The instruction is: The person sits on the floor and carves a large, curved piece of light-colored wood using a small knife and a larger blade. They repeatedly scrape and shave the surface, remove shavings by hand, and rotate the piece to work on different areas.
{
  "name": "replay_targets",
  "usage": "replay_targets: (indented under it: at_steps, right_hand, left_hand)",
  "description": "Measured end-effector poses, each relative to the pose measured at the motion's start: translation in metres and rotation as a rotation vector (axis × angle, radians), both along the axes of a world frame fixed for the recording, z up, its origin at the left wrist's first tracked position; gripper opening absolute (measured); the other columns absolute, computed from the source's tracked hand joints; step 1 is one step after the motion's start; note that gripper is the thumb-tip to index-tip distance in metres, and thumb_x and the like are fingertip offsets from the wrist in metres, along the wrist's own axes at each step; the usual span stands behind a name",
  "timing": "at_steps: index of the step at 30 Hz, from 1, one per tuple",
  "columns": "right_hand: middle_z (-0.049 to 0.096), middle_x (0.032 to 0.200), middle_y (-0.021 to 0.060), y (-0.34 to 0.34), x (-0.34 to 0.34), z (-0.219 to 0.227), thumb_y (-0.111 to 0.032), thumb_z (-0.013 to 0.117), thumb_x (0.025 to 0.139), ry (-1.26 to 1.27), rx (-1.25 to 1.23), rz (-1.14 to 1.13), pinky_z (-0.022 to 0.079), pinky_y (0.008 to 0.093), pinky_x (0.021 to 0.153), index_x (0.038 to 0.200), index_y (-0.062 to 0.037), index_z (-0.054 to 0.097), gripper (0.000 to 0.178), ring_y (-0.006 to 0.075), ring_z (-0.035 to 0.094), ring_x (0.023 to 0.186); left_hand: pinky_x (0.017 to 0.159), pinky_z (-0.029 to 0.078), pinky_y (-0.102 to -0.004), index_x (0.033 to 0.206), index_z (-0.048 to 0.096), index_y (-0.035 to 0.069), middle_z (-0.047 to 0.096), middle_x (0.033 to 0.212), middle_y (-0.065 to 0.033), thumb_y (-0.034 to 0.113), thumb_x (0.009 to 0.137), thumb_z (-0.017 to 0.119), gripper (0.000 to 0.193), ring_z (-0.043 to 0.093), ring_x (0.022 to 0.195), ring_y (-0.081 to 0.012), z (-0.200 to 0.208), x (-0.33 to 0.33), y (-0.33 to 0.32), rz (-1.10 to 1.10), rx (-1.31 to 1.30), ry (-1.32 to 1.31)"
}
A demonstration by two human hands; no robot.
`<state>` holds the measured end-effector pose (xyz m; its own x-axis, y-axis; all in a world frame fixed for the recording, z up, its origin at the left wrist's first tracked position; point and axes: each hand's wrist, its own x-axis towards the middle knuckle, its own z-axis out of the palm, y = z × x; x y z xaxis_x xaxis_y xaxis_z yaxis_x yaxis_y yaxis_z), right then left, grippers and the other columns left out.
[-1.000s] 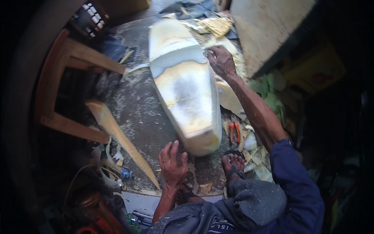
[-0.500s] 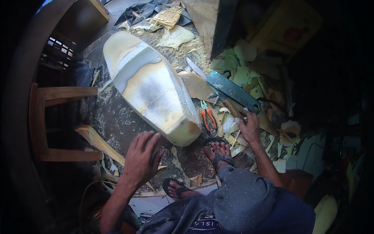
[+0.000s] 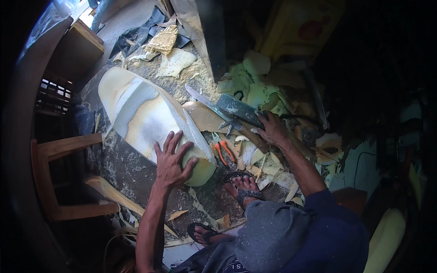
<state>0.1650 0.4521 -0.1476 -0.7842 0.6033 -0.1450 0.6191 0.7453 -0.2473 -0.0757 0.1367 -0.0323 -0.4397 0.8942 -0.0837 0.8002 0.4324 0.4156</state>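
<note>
Two hands: both are at work over a littered floor [image 3: 123, 170], the person crouching in sandals.
Foam block: a long, rounded slab of pale yellow foam [image 3: 145, 118], its top skinned grey-white in a broad patch, its edges cream and rough-cut; it lies flat on the floor, running from the upper left toward the person's feet.
Left hand: the left hand [image 3: 172, 160] lies spread, fingers splayed and released, palm pressed on the near end of the foam block.
Right hand: the right hand [image 3: 273, 129] is closed around the handle end of a long saw-like blade [image 3: 214, 108], which rests on the scraps just right of the foam.
Nearby: orange-handled pliers [image 3: 224, 152] lie between the foam and the right hand; yellow foam offcuts [image 3: 248, 88] are heaped behind.
Left side: a wooden stool [image 3: 54, 182] stands beside the foam.
</note>
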Motion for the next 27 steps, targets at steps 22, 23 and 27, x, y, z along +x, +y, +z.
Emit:
replay_targets:
  at_steps: [22,23,27]
  right_hand:
    - [0.067,0.108,0.0265,-0.047,0.064,0.027,-0.025,0.060,0.095,0.120,-0.377,-0.258,0.051,0.0514,0.090,0.123,0.0023,0.065,0.039,0.0447,0.066,0.102]
    - [0.067,0.108,0.0261,-0.038,0.069,0.027,-0.024,0.060,0.095,0.102,-0.326,-0.289,0.051,0.0516,0.090,0.124,0.0017,0.065,0.039,0.0449,0.066,0.101]
    - [0.066,0.103,0.0248,-0.033,0.089,0.033,-0.021,0.062,0.093,0.136,-0.161,-0.358,0.051,0.0523,0.089,0.126,-0.0018,0.068,0.039,0.0462,0.065,0.098]
  left_hand:
    - [0.124,0.002,-0.0681,0.153,0.052,0.030,0.030,0.169,-0.0137,0.058,0.103,0.045,0.058,0.015,0.159,-0.0374,-0.038,-0.097,0.049,0.389,-0.092,0.014]
    - [0.122,0.001,-0.0699,0.153,0.052,0.030,0.030,0.169,-0.0127,0.059,0.103,0.044,0.058,0.014,0.159,-0.0374,-0.043,-0.097,0.055,0.452,-0.068,0.001]
    - [0.118,-0.006,-0.0754,0.150,0.056,0.030,0.028,0.170,-0.0109,0.065,0.102,0.040,0.061,0.009,0.159,-0.0401,-0.048,-0.072,0.074,0.619,-0.091,0.010]
